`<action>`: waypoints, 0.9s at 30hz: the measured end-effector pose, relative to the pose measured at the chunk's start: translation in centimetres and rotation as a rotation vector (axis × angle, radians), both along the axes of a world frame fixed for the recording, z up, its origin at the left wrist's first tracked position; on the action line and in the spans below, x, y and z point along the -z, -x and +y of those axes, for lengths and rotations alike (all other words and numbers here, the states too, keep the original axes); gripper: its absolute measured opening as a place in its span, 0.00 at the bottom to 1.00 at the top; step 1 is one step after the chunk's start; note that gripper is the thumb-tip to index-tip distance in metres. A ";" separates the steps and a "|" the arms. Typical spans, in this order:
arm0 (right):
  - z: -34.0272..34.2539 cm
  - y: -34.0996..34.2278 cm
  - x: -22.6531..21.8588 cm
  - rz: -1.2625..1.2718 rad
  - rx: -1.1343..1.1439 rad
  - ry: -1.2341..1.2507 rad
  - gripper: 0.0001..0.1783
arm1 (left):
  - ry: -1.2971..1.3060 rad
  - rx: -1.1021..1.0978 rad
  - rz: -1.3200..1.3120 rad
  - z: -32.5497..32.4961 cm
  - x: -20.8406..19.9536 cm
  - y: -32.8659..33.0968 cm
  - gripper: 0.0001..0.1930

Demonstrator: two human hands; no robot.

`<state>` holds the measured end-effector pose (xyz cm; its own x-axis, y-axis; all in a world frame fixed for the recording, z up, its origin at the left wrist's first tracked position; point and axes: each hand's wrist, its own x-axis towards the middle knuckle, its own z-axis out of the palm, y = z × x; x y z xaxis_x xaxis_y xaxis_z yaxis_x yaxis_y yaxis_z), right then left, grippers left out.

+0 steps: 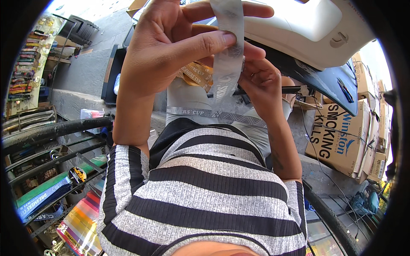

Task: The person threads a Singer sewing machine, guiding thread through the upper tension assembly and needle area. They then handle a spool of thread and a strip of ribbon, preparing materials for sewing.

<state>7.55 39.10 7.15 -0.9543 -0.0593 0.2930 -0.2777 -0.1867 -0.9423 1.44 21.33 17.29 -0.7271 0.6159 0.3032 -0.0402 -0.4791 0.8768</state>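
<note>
Ribbon (228, 68), pale grey, hangs at the top middle of the frame. The left hand (171, 51) pinches it; if that pinch slips, it could twist or snag on the gold strip (198, 77). I cannot tell whether the right hand (262, 81) grips it too.

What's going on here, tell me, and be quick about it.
A person in a striped top is handling ribbon. The left hand holds up a pale grey ribbon, thumb pressed on its front. The right hand is lower, close beside it; its fingertips are partly hidden, so its grip is unclear. A gold ribbon shows below the left hand. A white casing stands on the dark tabletop at the right.
</note>
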 end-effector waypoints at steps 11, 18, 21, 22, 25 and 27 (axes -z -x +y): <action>-2.4 -0.7 0.7 -0.103 -0.236 0.156 0.17 | 0.124 -0.339 0.254 -3.2 3.5 3.0 0.42; 0.1 0.4 -2.7 -0.081 -0.312 0.243 0.15 | 0.702 -0.285 0.241 -6.4 6.0 1.4 0.21; -0.3 2.0 -2.8 -0.068 -0.263 0.084 0.17 | 0.245 -0.016 0.102 -2.9 9.3 -3.7 0.20; -0.6 2.4 -2.7 -0.068 -0.240 0.031 0.17 | 0.347 0.061 0.094 -2.4 9.6 -4.8 0.19; -0.3 2.3 -2.0 -0.169 -0.250 -0.031 0.21 | 0.402 0.009 -0.025 -2.4 9.5 -5.4 0.19; 0.0 1.4 -0.9 -0.257 -0.307 0.028 0.23 | 0.346 -0.162 -0.072 -2.8 9.1 -4.9 0.20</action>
